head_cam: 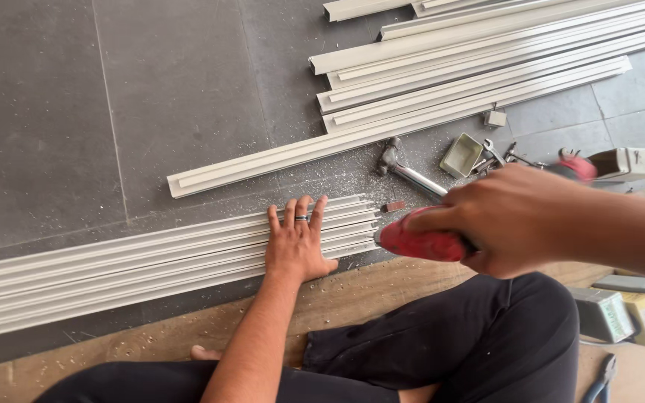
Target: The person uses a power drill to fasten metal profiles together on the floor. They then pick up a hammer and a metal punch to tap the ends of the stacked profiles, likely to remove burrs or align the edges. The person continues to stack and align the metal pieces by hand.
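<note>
With shavings already scattered, the left hand [298, 242] lay flat, fingers spread, on the white channel [151, 257] while the right hand [516, 216] gripped a red power tool [419, 242] at its end, the cut seemingly unfinished.

Matt white metal channels [151, 261] lie on matt grey floor tiles [54, 112], beside a glossy steel hammer [408, 172].

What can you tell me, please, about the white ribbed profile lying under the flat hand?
The white ribbed profile is a long, flat strip, seemingly painted metal, with several parallel ridges along its length. It lies on the dark tiled floor, running from the left edge to its cut end near the red power tool. The left hand presses flat on it near that end; the right hand grips the tool. Pale shavings are scattered around the end.
</note>
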